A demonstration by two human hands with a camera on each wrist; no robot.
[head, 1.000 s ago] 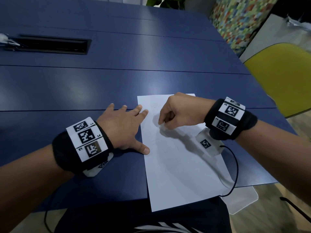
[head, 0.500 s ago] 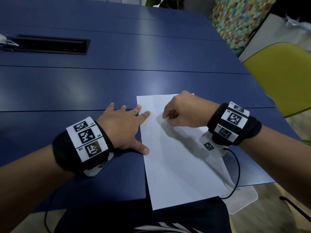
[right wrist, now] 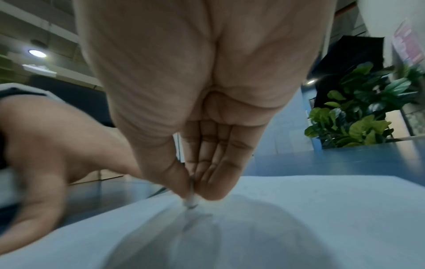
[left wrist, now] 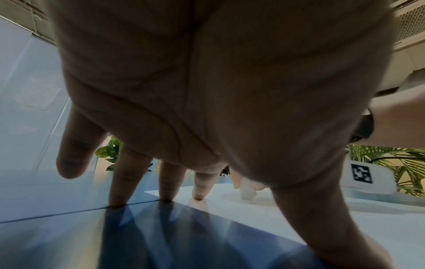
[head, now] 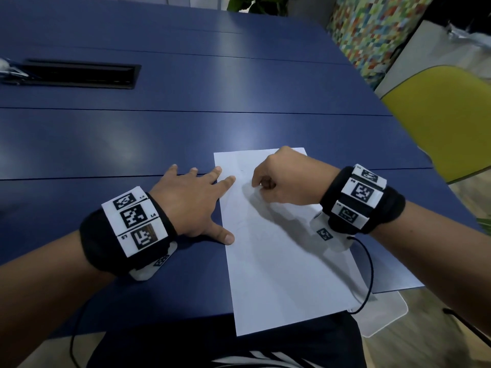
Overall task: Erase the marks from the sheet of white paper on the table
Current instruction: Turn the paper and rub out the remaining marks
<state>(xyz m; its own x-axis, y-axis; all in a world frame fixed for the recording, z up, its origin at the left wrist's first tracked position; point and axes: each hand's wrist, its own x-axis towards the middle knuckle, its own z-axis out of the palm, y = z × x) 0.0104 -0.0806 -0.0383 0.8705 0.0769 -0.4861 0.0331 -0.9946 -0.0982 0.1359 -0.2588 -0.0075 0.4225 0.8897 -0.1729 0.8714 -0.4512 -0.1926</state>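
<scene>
A sheet of white paper (head: 279, 266) lies on the blue table (head: 159, 128), its near end hanging over the table's front edge. My left hand (head: 196, 203) lies flat with spread fingers, index fingertip and thumb pressing the paper's left edge. My right hand (head: 281, 181) is curled over the paper's upper part and pinches a small white eraser (right wrist: 190, 201) between thumb and fingers, its tip down on the paper (right wrist: 299, 218). The eraser (left wrist: 248, 189) also shows in the left wrist view. A faint short mark (head: 242, 170) lies just beyond the right hand.
A black recessed cable slot (head: 77, 74) sits in the table at the far left. A yellow chair (head: 441, 120) stands to the right of the table. A black cable (head: 368, 274) runs from my right wrist across the paper's right edge.
My right hand with the eraser has slid away from me along the paper, toward its far edge. The left hand has stayed flat on the paper's left edge.
</scene>
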